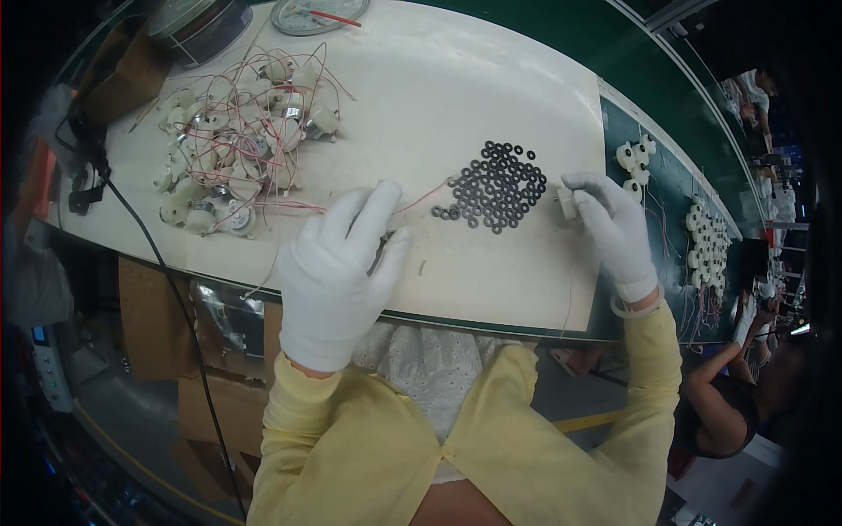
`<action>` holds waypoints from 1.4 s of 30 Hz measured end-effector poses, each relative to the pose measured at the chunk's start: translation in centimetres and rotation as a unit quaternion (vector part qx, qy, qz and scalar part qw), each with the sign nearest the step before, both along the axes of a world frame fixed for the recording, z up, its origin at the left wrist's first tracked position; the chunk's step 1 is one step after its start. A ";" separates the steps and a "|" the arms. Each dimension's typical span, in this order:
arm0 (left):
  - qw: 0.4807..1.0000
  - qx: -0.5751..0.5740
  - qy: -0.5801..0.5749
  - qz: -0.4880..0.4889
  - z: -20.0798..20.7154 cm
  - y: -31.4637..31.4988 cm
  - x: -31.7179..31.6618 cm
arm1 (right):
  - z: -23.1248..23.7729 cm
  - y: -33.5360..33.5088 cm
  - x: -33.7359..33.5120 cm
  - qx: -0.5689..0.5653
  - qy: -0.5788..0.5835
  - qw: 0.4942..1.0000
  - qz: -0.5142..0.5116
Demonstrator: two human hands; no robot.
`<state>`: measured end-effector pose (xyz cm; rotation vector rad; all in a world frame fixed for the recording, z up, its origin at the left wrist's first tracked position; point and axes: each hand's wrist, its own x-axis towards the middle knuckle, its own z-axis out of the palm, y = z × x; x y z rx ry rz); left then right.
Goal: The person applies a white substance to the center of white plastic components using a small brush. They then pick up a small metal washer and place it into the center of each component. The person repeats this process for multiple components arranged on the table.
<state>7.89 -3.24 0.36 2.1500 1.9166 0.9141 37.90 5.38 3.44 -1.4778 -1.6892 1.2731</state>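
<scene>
My left hand (338, 272), in a white glove, is curled with thumb and fingers drawn together above the near part of the white work surface (491, 289). A little of something dark shows between its fingers; the rest is hidden. Reddish wires (421, 198) run out beside it. At the right edge of the white surface, my right hand (618, 232), also gloved, pinches a small white plastic motor unit (564, 203). Between the hands lies a patch of small black rings (498, 186), most of them side by side.
A tangled heap of white motor units (237, 149) with red wires lies on the left. Rows of similar units (707, 245) sit on the green surface at right. A dark cable (167, 272) crosses the left edge. A round dish (317, 16) stands at the back. Another person (724, 394) is at far right.
</scene>
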 end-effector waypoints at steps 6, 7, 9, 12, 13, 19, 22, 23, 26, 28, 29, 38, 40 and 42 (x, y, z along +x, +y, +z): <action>0.995 0.103 -0.003 0.014 -2.0 -0.2 -1.0 | -0.6 0.9 0.0 -0.008 -0.012 0.999 -0.028; 0.994 0.109 -0.013 0.011 -2.2 -0.1 -1.2 | -0.7 0.9 0.1 -0.008 -0.005 1.000 -0.028; 0.992 0.123 -0.030 0.005 -2.5 0.0 -1.5 | -0.7 0.8 -0.3 0.002 -0.012 0.999 -0.044; 0.984 0.159 -0.075 0.038 -2.4 0.0 -1.4 | -1.2 0.8 -0.1 0.061 -0.056 0.996 -0.023; 0.977 0.192 -0.086 0.040 -2.6 0.0 -1.2 | -1.4 0.9 0.1 0.088 -0.077 0.993 -0.009; 0.990 0.129 -0.061 0.003 -1.4 0.1 -1.3 | -0.6 1.0 -0.7 0.225 -0.233 0.936 0.139; 0.997 0.065 -0.044 0.016 -1.0 0.7 -0.7 | -0.4 1.3 -0.5 0.217 -0.201 0.940 0.167; 0.998 0.049 -0.017 0.025 -1.1 0.3 -0.5 | -0.2 1.6 -0.7 0.260 -0.215 0.921 0.192; 0.998 0.012 0.018 0.052 -0.8 0.0 -0.1 | 1.0 3.0 -1.6 0.355 -0.264 0.862 0.246; 0.998 0.000 0.027 0.058 -0.5 0.0 0.0 | 1.1 3.3 -1.6 0.380 -0.309 0.833 0.257; 0.998 0.001 0.031 0.056 -0.4 0.3 0.0 | 1.2 3.4 -1.6 0.384 -0.324 0.825 0.258; 0.996 0.068 0.044 0.035 -1.2 2.1 -0.2 | 2.8 3.1 -1.1 0.349 -0.405 0.789 0.302; 0.996 0.074 0.041 0.033 -1.2 2.1 -0.3 | 3.8 2.8 -0.9 0.325 -0.418 0.777 0.341; 0.995 0.088 0.041 0.034 -1.3 2.0 -0.3 | 4.3 2.4 -0.6 0.316 -0.436 0.760 0.364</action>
